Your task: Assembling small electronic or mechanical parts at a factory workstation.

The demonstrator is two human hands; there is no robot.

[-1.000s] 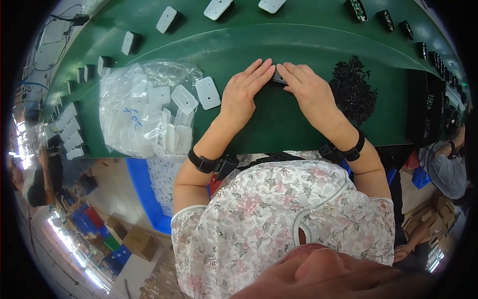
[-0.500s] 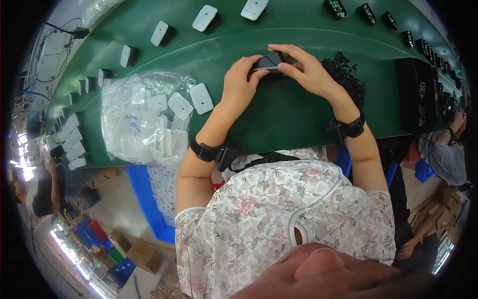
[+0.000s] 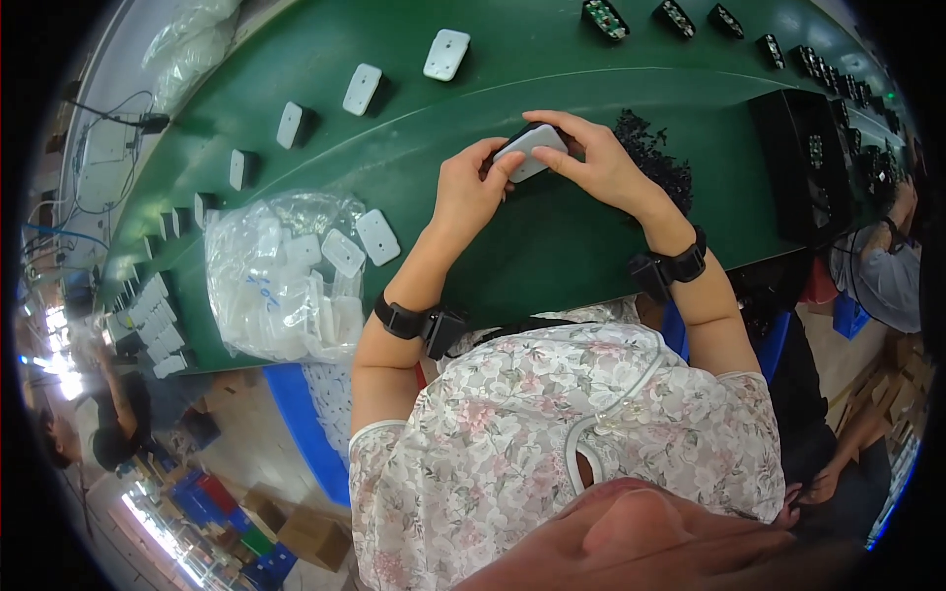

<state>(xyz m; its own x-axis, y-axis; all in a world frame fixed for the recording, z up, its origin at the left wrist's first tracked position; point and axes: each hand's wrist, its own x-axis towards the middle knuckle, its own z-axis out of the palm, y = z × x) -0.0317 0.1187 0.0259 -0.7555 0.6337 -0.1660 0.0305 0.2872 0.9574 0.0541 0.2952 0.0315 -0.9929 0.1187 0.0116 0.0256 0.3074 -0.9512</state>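
Note:
Between both hands, above the green table (image 3: 512,266), is a small black case with a white cover (image 3: 532,150), the white face turned up. My left hand (image 3: 470,189) grips its left end, the thumb pressed on the white face. At the other end my right hand (image 3: 598,165) has its thumb on the cover and its fingers around the far edge. The case's underside is hidden. Left of my left forearm lie loose white covers (image 3: 377,237), beside and on a clear plastic bag (image 3: 258,286) of more white pieces. A heap of small black parts (image 3: 652,158) lies beside my right hand.
White-topped cases (image 3: 363,90) stand in a spaced row along the far side. Black cases with green circuit boards (image 3: 604,19) line the far right. A black box (image 3: 800,172) stands at right. A blue bin (image 3: 305,424) is below the table edge. Other people sit at both sides.
The case has been tilted in my hands, so its white face now shows instead of a dark side. Both thumbs have moved onto that face. The whole view has turned a little.

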